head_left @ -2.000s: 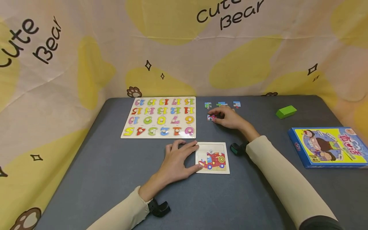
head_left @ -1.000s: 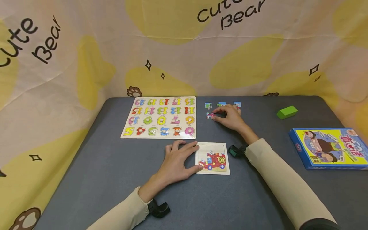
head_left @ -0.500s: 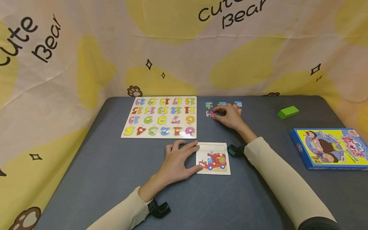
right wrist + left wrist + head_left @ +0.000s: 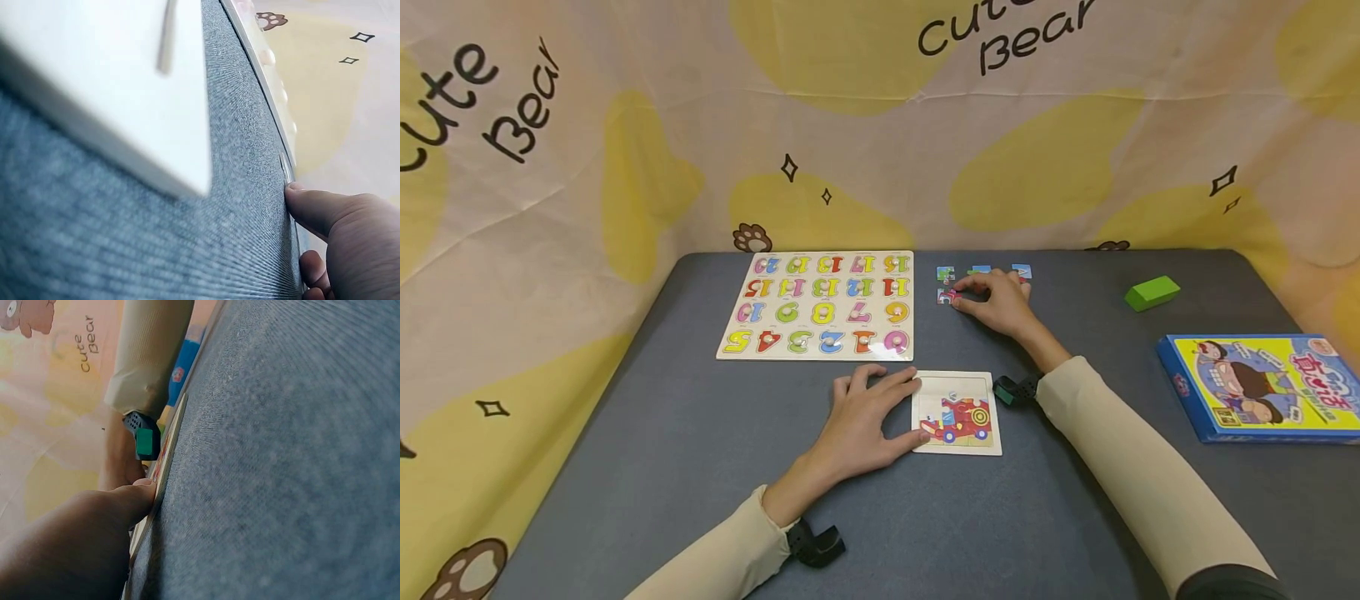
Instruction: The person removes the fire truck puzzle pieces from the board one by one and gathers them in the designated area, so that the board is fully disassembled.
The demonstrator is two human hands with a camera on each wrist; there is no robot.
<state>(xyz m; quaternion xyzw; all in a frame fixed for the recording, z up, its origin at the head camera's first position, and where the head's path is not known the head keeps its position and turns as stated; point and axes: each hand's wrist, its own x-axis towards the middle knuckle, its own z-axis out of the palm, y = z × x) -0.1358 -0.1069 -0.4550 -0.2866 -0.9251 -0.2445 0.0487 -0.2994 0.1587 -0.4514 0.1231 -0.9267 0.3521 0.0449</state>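
Observation:
My right hand (image 4: 996, 307) pinches a small pink and white jigsaw piece (image 4: 947, 297) between thumb and index finger, low over the table. In the right wrist view the thumb (image 4: 315, 206) lies at the thin edge of that piece. My left hand (image 4: 865, 421) rests against the left side of a white-framed jigsaw board (image 4: 957, 381), its fingers spread and its thumb on the lower left corner. A red vehicle picture (image 4: 958, 421) fills the lower part of the board. Behind the right hand lie more jigsaw pieces, one green and blue (image 4: 945, 273), the others partly covered by the fingers.
A number puzzle board (image 4: 820, 302) lies at the back left, beyond the left hand. A green block (image 4: 1153, 293) sits at the back right. Nearer on the right is a blue and yellow box (image 4: 1262, 387). A patterned cloth backdrop (image 4: 850, 125) rises behind the table.
The right hand has slid the pink jigsaw piece slightly backward, nearer the green and blue piece, and has been almost still for the last half second. The left hand stays on the board.

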